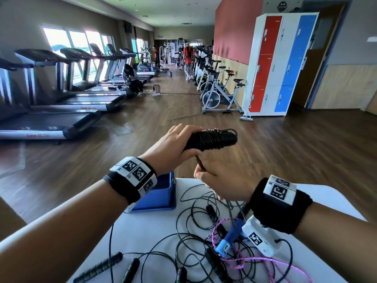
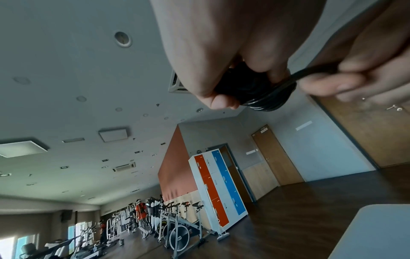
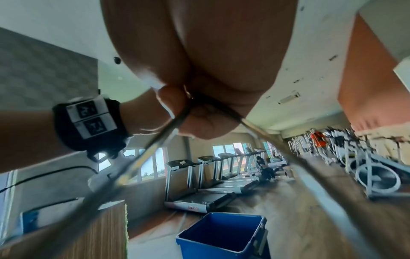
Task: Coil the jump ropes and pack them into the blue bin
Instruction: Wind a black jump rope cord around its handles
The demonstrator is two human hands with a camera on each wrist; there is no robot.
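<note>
Left hand (image 1: 173, 148) grips the black handles (image 1: 212, 139) up high with cord already wound round them, so the right hand (image 1: 220, 180) can pinch the loose cord (image 1: 201, 164) taut below; blue bin (image 1: 157, 198) waits on the table (image 1: 142, 233), beside the tangled spare ropes (image 1: 204, 242)

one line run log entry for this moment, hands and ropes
step: coiling | left hand: grips black handles wrapped in cord | right hand: pinches cord | blue bin: on table | loose ropes: on table
</note>
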